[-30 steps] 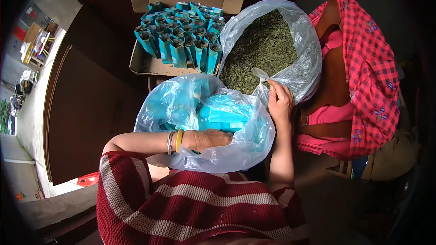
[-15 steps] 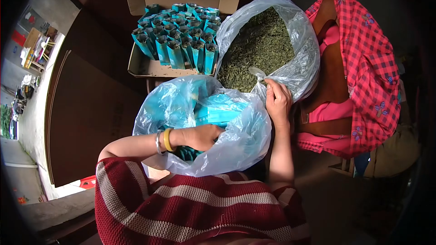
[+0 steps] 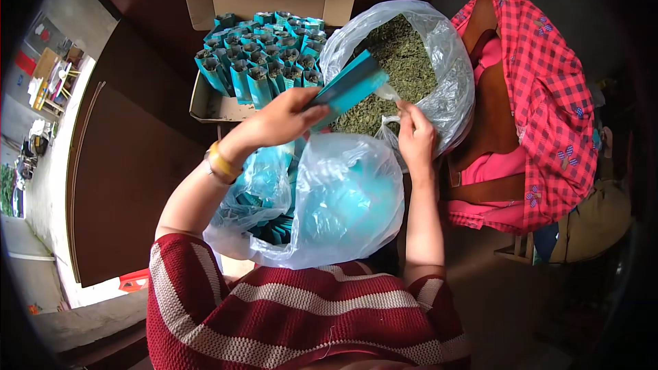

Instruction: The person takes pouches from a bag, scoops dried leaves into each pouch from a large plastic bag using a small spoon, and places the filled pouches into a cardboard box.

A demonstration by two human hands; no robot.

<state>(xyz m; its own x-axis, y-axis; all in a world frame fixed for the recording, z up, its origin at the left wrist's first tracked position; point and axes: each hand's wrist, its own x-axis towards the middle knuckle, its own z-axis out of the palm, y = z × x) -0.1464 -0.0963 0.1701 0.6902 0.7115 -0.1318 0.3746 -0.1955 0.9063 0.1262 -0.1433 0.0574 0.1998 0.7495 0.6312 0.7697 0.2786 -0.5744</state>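
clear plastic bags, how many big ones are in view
2: one bag with teal packets in it, just in front of the striped top; another bag with dried leaves, beyond it and to the right. More could be hidden.

To the right of your grip, a red checked cloth [image 3: 552,96] drapes over brown wood [image 3: 490,127], with a tan bundle [image 3: 595,226] low beyond it. Well left of your grip stands a dark brown panel [image 3: 130,164]; past it you see a wooden table [image 3: 45,68] and a red object [image 3: 132,280], its kind unclear.
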